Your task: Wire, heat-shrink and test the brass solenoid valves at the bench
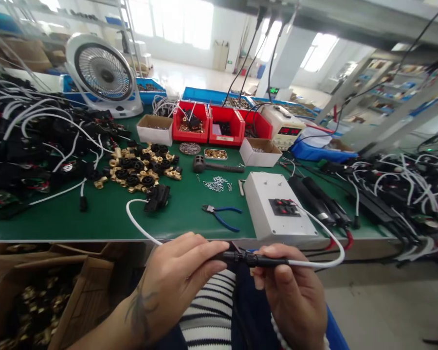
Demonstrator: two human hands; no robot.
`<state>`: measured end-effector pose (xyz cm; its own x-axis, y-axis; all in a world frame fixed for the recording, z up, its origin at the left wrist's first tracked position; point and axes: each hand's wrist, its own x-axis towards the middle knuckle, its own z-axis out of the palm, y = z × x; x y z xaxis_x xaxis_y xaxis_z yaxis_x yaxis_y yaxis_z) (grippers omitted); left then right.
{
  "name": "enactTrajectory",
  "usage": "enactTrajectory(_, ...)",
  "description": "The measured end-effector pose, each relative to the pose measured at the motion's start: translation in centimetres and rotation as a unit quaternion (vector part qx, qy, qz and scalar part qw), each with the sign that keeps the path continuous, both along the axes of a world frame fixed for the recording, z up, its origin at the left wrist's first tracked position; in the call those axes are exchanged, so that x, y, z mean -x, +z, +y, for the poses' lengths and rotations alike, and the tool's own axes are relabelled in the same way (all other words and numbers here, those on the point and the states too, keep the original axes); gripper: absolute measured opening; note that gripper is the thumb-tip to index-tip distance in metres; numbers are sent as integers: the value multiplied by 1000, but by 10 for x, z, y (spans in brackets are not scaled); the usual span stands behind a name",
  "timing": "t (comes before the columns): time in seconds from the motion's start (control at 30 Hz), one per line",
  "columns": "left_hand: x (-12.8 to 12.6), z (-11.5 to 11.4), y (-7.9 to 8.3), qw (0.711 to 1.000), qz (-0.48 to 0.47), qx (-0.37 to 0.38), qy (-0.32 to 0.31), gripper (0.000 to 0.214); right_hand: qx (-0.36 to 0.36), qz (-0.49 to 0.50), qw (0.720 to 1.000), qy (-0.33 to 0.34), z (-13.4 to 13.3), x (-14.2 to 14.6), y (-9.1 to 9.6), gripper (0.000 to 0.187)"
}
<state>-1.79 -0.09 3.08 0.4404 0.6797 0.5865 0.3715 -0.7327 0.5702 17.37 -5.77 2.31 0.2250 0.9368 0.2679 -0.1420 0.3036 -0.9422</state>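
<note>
In front of the bench edge, my left hand (182,274) grips one black cable connector (228,255), whose white cable (135,218) loops up to a black valve unit (156,198) on the green mat. Pinched in my right hand (295,291) is a second black connector (266,260). From it a white cable (336,257) curves back to a grey-white box (277,204) with red and black terminals. The two connector ends meet between my hands; whether they are fully joined I cannot tell. Blue-handled cutting pliers (224,214) lie on the mat beyond my hands.
Brass fittings (142,167) are heaped at mid-left, beside piled black units with white cables (32,136). Several metal clips (217,183) and a black mallet (215,166) lie centrally. Red bins (226,126), a power supply (284,129) and a fan (104,73) stand behind.
</note>
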Motion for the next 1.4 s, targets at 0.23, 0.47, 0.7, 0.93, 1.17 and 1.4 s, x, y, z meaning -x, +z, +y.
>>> enactTrajectory(0.23,-3,-1,-2,1000,-11,20,12,14,12,-26,999,-19,2,0,1,20)
enactTrajectory(0.47,-3,-2,0,999,32,27,34,27,-8,-18,1000,-4,2,-3,-1,14)
enactTrajectory(0.7,-3,-1,5,997,69,13,34,39,-2,-34,999,28,3,-4,-4,14)
enactTrajectory(0.93,-7,1,4,995,83,-2,50,42,16,-35,999,30,7,-1,-9,12)
enactTrajectory(1.17,-11,0,-20,982,157,97,-31,33,191,-167,944,212,13,-15,-23,46)
enactTrajectory(1.4,23,30,-30,986,114,91,86,34,177,-270,839,439,11,-58,31,44)
